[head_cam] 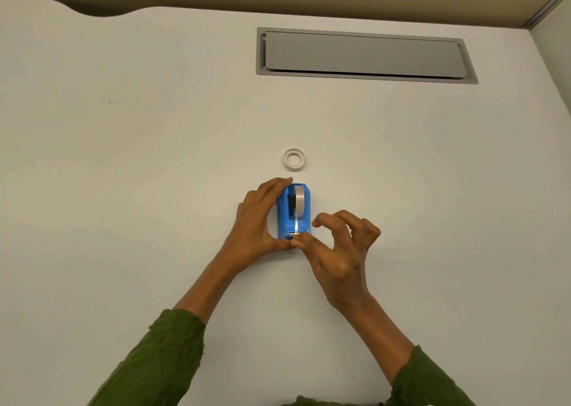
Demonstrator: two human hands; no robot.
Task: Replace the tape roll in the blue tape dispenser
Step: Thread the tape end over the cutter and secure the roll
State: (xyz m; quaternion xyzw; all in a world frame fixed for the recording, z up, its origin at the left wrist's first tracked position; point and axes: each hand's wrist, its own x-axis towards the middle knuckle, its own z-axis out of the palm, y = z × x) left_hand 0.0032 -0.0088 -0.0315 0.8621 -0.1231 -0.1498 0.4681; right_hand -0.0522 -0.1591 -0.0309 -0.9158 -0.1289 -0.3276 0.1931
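The blue tape dispenser stands on the white desk with a tape roll seated in it. A strip of tape runs from the roll down to the cutter at the near end. My left hand grips the dispenser from its left side, fingers curled over the far end and thumb at the near end. My right hand presses its thumb on the tape end at the cutter, the other fingers curled above the desk. A thin, nearly bare white roll lies flat just beyond the dispenser.
A grey cable hatch is set into the desk at the back right. The desk's far edge curves along the top left, and a partition rises at the far right.
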